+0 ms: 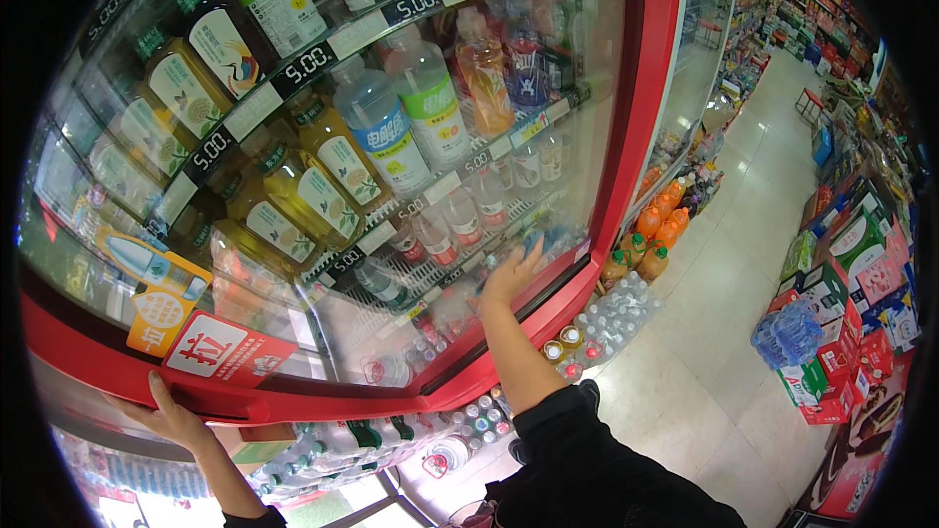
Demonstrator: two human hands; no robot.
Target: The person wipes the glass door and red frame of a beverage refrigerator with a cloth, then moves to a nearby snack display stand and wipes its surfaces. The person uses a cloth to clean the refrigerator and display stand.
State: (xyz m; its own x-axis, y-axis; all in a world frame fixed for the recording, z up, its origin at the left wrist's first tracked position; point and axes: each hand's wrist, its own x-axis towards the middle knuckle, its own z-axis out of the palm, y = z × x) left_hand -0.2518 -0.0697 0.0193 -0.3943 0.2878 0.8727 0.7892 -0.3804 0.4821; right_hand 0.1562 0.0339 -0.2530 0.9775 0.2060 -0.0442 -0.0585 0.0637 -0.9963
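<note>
My left hand (167, 416) grips the red door frame (308, 409) of a glass-fronted drinks cooler, thumb on top and fingers beneath. Close by, a red and white sticker (220, 348) is stuck to the glass. My right hand (513, 271) reaches across the lower red edge towards the cooler's lowest shelves. A blurred blue thing (541, 240) shows at its fingertips; whether the hand holds it I cannot tell. Small clear bottles (462, 216) stand on a shelf beside that hand. Above are yellow tea bottles (315, 198) and electrolyte drink bottles (433, 99).
On the floor right of the cooler are orange drink bottles (664, 213) and a wrapped pack of clear bottles (620, 312). More bottle packs (367, 433) stand below the door. Across the tiled aisle (682, 352) are stacked cartons (829, 352) and a blue-wrapped pack (786, 334).
</note>
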